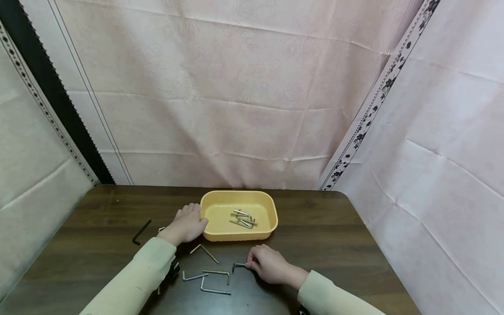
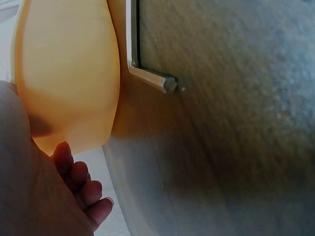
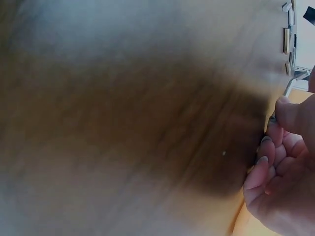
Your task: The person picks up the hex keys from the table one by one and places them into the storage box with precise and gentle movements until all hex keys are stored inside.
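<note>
Several brass-coloured L-shaped keys [image 1: 244,221] lie in the yellow plastic tray [image 1: 236,236] near the table's [image 1: 315,227] far edge; others [image 1: 216,292] remain out. Your right hand [image 1: 271,265] pinches a grey key [image 1: 239,265]; your left hand [image 1: 185,225], relaxed, touches the tray.

One yellow tray [image 1: 238,236], one table [image 1: 315,227], at least ten hex keys [image 1: 215,272].

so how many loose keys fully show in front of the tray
4: gold key nearest the tray, silver key leftmost, another gold key right of that, another silver key lowest. Left sleeve may hide more.
</note>
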Demonstrator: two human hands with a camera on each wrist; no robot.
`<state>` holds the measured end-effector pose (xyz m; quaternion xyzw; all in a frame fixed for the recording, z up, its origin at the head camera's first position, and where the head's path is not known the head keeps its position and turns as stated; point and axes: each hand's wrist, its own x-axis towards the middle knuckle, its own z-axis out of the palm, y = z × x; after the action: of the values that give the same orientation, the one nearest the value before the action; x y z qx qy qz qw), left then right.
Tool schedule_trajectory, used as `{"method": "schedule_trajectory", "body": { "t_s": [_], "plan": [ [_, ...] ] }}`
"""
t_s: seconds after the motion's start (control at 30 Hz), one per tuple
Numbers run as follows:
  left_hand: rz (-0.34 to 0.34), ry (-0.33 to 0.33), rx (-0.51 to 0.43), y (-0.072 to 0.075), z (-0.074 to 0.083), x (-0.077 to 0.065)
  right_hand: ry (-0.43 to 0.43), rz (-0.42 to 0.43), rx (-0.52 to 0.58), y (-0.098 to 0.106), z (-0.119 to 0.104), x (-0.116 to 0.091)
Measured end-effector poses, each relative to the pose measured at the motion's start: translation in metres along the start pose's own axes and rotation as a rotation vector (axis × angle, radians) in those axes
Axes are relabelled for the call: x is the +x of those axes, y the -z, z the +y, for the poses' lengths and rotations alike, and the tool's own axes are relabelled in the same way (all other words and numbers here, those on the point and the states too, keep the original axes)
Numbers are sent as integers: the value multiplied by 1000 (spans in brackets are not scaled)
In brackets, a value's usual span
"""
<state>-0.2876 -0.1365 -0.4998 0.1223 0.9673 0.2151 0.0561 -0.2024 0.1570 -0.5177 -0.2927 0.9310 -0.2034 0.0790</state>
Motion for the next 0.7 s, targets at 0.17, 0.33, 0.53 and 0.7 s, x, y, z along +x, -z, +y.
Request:
{"method": "schedule_trajectory", "body": {
  "t_s": [0.17,0.33,0.53,0.7],
  "plan": [
    [5,-7,-1,0,-1,0,30,29,40,2,0,-2],
    [10,-25,2,-1,-2,0,96,129,57,16,-5,-4],
    [17,-23,7,-2,-2,0,125,239,73,39,-10,1],
    [9,-16,6,0,-1,-1,109,281,76,55,-10,6]
  ]
}}
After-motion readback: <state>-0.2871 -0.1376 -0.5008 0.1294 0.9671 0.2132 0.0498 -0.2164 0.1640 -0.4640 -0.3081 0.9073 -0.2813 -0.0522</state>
